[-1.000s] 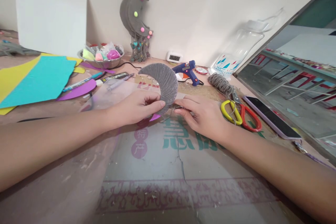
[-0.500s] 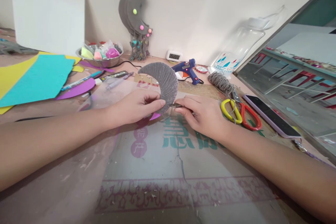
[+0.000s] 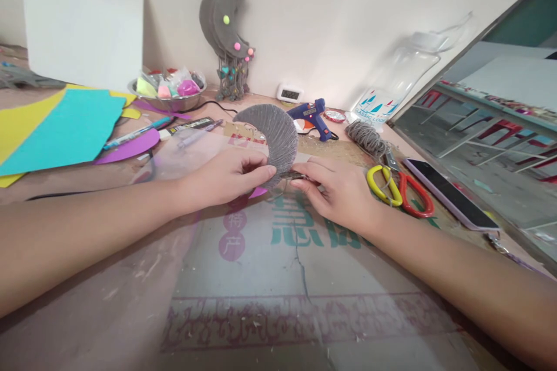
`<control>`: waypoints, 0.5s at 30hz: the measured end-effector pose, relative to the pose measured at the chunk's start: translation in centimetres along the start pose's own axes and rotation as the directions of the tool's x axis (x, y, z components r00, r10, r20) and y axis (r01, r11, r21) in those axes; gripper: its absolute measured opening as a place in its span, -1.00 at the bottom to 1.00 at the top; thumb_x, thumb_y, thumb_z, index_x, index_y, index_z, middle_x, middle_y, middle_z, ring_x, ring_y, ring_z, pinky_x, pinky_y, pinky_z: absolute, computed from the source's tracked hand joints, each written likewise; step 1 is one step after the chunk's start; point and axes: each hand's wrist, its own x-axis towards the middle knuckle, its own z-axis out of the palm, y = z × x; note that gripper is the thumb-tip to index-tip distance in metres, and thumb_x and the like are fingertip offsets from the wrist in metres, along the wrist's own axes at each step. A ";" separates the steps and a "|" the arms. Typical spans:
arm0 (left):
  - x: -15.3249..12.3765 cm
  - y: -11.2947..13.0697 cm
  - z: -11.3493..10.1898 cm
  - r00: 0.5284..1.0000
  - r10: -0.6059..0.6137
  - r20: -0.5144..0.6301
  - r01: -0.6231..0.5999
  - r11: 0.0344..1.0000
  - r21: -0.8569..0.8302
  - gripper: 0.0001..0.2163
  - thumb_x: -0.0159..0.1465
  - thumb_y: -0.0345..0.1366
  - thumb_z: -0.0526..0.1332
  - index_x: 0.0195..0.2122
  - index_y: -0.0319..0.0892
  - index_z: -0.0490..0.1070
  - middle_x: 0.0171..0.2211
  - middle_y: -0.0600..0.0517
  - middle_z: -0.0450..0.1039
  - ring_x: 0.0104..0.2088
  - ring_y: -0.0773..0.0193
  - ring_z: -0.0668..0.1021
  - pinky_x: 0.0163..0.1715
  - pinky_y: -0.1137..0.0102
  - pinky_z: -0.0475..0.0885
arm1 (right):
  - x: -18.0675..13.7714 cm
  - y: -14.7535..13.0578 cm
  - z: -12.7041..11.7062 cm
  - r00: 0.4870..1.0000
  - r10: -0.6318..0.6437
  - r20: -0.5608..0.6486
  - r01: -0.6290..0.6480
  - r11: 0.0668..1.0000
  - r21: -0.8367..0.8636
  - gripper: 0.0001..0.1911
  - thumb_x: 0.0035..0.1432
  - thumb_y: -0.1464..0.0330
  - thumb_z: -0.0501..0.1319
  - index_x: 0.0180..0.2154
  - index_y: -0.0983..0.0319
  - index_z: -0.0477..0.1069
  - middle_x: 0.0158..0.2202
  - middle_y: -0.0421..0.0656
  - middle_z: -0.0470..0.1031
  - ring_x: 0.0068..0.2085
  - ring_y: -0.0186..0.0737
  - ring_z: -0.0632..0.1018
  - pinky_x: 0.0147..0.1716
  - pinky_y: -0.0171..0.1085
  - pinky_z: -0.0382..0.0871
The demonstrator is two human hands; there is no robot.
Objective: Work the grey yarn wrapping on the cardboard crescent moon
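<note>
Left hand (image 3: 221,179): grip pinching a grey crescent (image 3: 282,139) low down. Crescent: between both hands, purple tip (image 3: 258,192) bare. Dark strand (image 3: 290,175): at its right edge. Right hand (image 3: 337,191): grip narrow on strand; steady tension, close-laid turns seem advisable.

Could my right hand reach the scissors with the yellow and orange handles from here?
Probably yes: the scissors lie just right of the right hand, with nothing standing between. That hand pinches what looks like grey cord by the grey crescent, so it would likely have to let go first.
</note>
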 end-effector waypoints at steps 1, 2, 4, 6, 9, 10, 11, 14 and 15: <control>0.0 0.0 0.0 1.000 -0.003 0.001 0.003 1.000 -0.002 -0.68 0.32 -0.26 0.03 -0.59 -0.19 0.10 -0.62 0.19 0.02 -0.58 0.46 0.18 -0.56 0.45 0.08 | 0.0 0.0 0.0 1.000 -0.010 0.000 0.010 1.000 -0.007 -0.77 0.28 0.31 0.09 -0.15 0.26 0.44 -0.37 -0.14 0.51 -0.38 -0.31 0.47 -0.43 -0.34 0.20; 0.0 0.0 0.0 1.000 -0.001 0.001 0.001 1.000 -0.003 -0.68 0.32 -0.26 0.03 -0.59 -0.19 0.09 -0.62 0.19 0.02 -0.58 0.46 0.18 -0.56 0.45 0.09 | 0.0 0.0 0.0 1.000 -0.018 -0.003 0.018 1.000 -0.012 -0.77 0.28 0.30 0.09 -0.15 0.27 0.44 -0.37 -0.14 0.51 -0.38 -0.30 0.47 -0.42 -0.33 0.19; -0.1 -0.1 0.0 1.000 0.008 -0.001 -0.008 1.000 -0.001 -0.68 0.32 -0.25 0.03 -0.59 -0.19 0.09 -0.62 0.19 0.03 -0.57 0.45 0.19 -0.55 0.45 0.09 | 0.1 -0.1 -0.1 1.000 -0.026 -0.008 0.026 1.000 -0.018 -0.76 0.28 0.30 0.08 -0.15 0.27 0.44 -0.38 -0.13 0.51 -0.37 -0.30 0.47 -0.42 -0.33 0.19; -0.1 -0.1 0.0 1.000 0.018 -0.005 -0.018 1.000 0.002 -0.68 0.32 -0.25 0.03 -0.59 -0.19 0.09 -0.62 0.19 0.04 -0.56 0.45 0.20 -0.54 0.45 0.10 | 0.1 -0.1 -0.2 1.000 -0.024 -0.007 0.024 0.999 -0.022 -0.76 0.29 0.30 0.08 -0.15 0.28 0.44 -0.39 -0.13 0.51 -0.38 -0.30 0.47 -0.43 -0.33 0.18; -0.1 -0.1 0.0 1.000 0.013 0.000 -0.013 1.000 0.006 -0.68 0.31 -0.25 0.03 -0.59 -0.19 0.10 -0.62 0.19 0.04 -0.56 0.45 0.20 -0.54 0.45 0.10 | 0.2 -0.2 -0.3 1.000 -0.027 0.013 0.027 0.999 -0.035 -0.76 0.29 0.31 0.08 -0.15 0.27 0.44 -0.38 -0.14 0.50 -0.38 -0.30 0.46 -0.45 -0.33 0.16; 0.0 -0.1 0.0 1.000 0.013 0.003 -0.013 1.000 0.007 -0.68 0.31 -0.24 0.03 -0.59 -0.19 0.10 -0.62 0.19 0.04 -0.57 0.45 0.20 -0.55 0.45 0.10 | 0.2 -0.2 -0.3 0.999 -0.030 0.021 0.031 0.999 -0.040 -0.76 0.29 0.30 0.07 -0.15 0.26 0.44 -0.38 -0.14 0.50 -0.38 -0.30 0.45 -0.45 -0.33 0.15; 0.0 -0.1 0.0 1.000 0.014 0.007 -0.014 1.000 0.007 -0.67 0.31 -0.24 0.03 -0.59 -0.19 0.10 -0.62 0.19 0.04 -0.57 0.45 0.20 -0.55 0.45 0.10 | 0.2 -0.2 -0.3 0.999 -0.032 0.029 0.033 0.998 -0.044 -0.76 0.29 0.30 0.07 -0.15 0.26 0.44 -0.37 -0.14 0.50 -0.38 -0.30 0.45 -0.45 -0.33 0.15; 0.1 0.0 0.0 0.999 0.031 0.010 -0.031 1.000 0.004 -0.67 0.31 -0.24 0.03 -0.60 -0.19 0.08 -0.62 0.18 0.03 -0.57 0.45 0.19 -0.55 0.45 0.10 | 0.2 -0.1 -0.3 0.998 -0.022 0.050 0.024 0.999 -0.039 -0.75 0.30 0.29 0.05 -0.14 0.25 0.43 -0.36 -0.13 0.50 -0.37 -0.28 0.45 -0.45 -0.32 0.14; 0.1 0.0 0.0 0.999 0.036 0.008 -0.036 0.999 0.004 -0.67 0.31 -0.24 0.03 -0.60 -0.19 0.08 -0.62 0.18 0.04 -0.57 0.44 0.20 -0.54 0.46 0.11 | 0.2 -0.1 -0.3 0.998 -0.016 0.059 0.018 0.999 -0.029 -0.75 0.30 0.29 0.05 -0.13 0.25 0.43 -0.36 -0.14 0.50 -0.36 -0.28 0.45 -0.45 -0.32 0.15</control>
